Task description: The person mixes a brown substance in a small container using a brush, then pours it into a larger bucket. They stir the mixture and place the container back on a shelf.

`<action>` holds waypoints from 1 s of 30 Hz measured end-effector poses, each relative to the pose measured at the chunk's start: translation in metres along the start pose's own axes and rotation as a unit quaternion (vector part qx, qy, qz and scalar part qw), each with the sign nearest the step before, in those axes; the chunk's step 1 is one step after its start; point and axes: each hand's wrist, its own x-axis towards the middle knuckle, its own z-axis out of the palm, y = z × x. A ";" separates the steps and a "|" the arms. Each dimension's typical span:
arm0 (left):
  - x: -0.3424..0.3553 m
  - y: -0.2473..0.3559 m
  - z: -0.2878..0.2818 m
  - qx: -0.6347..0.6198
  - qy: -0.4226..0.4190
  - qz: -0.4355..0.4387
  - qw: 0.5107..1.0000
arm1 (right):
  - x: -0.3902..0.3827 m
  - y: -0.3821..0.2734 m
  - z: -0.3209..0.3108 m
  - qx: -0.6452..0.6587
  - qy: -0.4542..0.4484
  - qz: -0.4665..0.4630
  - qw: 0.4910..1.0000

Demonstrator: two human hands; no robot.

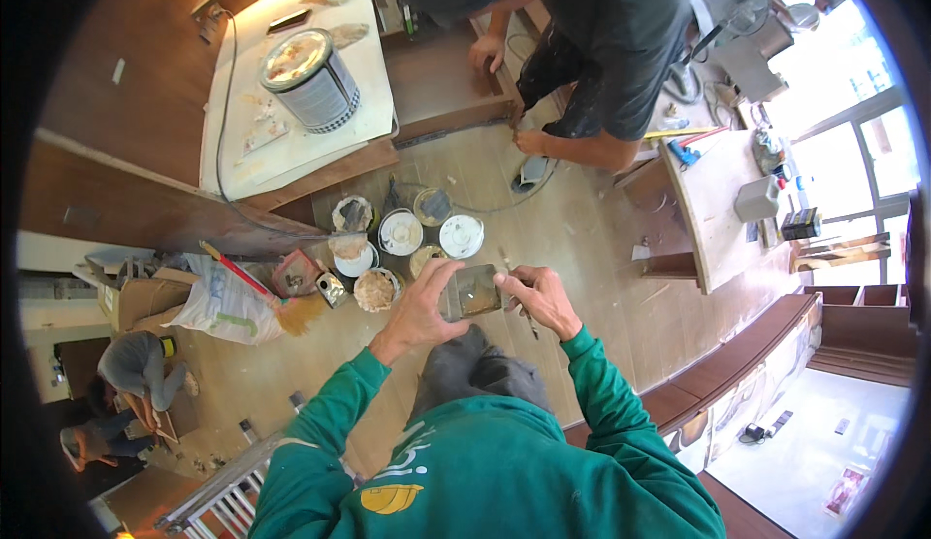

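The left hand and right hand hold a small rectangular tub between their fingers. Just beyond the left fingers cluster several buckets, two with white lids. Farther left of those fingers, a straw-bristled broom touches a white sack. Beyond and left, a big tin stands on a pale sheet. A person in dark clothes bends beyond the right fingers; to their right, a worktop carries a jug.
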 end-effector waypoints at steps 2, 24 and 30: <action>-0.018 0.023 0.011 0.001 0.035 -0.031 0.999 | -0.031 -0.004 -0.001 -0.041 0.112 -0.037 0.992; -0.074 0.124 0.101 0.229 0.132 -0.024 0.964 | -0.198 0.019 0.026 -0.345 0.344 -0.084 0.869; -0.094 0.088 0.062 0.228 0.137 0.035 0.963 | -0.179 0.006 0.077 -0.274 0.357 -0.109 0.886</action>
